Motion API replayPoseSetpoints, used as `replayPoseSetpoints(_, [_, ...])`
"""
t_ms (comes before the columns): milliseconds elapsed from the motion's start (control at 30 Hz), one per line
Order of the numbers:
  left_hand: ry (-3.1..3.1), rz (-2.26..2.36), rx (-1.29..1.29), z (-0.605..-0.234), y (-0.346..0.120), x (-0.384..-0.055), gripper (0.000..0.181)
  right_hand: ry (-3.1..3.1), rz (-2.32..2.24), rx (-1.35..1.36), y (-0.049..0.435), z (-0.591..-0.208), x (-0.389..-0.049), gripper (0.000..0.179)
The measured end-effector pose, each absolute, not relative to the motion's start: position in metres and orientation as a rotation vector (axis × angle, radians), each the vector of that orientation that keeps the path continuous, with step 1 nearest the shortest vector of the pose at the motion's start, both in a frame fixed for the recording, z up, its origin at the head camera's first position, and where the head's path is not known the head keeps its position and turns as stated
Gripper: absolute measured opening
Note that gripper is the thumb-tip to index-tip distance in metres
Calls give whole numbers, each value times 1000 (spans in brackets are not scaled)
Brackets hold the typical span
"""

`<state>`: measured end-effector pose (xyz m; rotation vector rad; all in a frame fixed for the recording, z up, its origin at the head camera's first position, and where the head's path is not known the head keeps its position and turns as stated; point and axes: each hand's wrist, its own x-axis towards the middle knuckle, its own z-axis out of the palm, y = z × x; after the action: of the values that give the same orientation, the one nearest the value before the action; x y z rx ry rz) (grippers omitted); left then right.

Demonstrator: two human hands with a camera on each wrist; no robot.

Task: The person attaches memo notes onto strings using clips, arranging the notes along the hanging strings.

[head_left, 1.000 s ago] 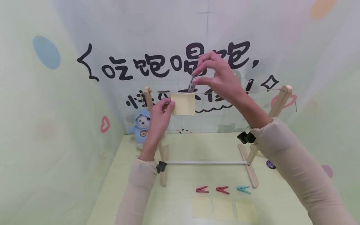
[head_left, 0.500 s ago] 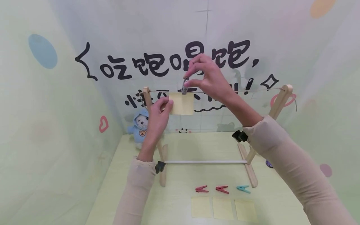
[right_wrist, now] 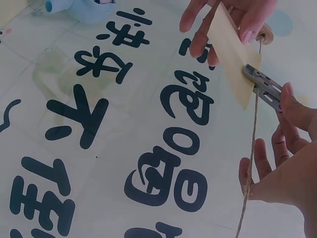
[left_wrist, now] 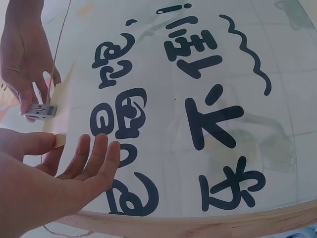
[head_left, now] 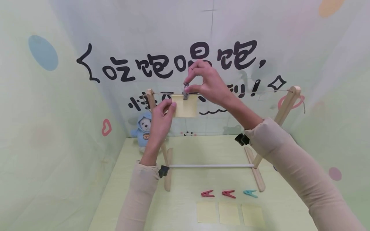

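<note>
A yellow square paper note (head_left: 189, 107) hangs at the string (head_left: 216, 93) of a wooden stand. My left hand (head_left: 162, 117) pinches the note's left edge between thumb and forefinger, its other fingers spread in the left wrist view. From the right, my right hand (head_left: 209, 81) pinches a grey clothespin (right_wrist: 265, 87) by its handle end. In the right wrist view the clothespin's tip sits over the note's top edge and the string. The same clothespin (left_wrist: 40, 111) shows side-on at the note (left_wrist: 60, 106) in the left wrist view.
On the table (head_left: 185, 205) lie two red clothespins, one left (head_left: 207, 193) and one right (head_left: 228, 193), and a teal clothespin (head_left: 250, 193). Three yellow notes, the middle one (head_left: 229, 213) among them, lie in front. A blue-hooded plush toy (head_left: 143, 130) stands behind the wooden left post (head_left: 151, 101).
My right hand has moved left and down, bringing the clothespin from above the string onto the note's top edge. My left hand keeps its pinch, shifting slightly left with the note.
</note>
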<state>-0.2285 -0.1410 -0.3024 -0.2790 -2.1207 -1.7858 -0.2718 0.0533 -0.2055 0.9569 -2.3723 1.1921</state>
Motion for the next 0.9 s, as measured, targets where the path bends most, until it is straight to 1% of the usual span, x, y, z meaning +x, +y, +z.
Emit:
replayPoseSetpoints(133, [-2134, -1775, -270, -302, -141, -229, 25, -2408, 1195, 955, 51, -205, -272, 20])
replayPoseSetpoints(400, [-2163, -1783, -234, -303, -143, -229, 25, -2524, 1192, 911, 51, -206, -269, 30])
replayPoseSetpoints(533, [-2181, -1790, -213, -304, -141, -229, 25, -2540, 1151, 935, 53, -209, -270, 33])
replayPoseSetpoints(767, [-2179, -1780, -189, -305, -139, -229, 23, -2514, 1098, 1016, 65, -214, -269, 48])
replayPoseSetpoints(833, [-2180, -1787, -180, -306, -138, -229, 23, -2477, 1106, 1019, 72, -216, -266, 45])
replayPoseSetpoints(900, [-2178, -1801, -168, -306, -137, -228, 23, -2409, 1113, 1028, 79, -220, -260, 36])
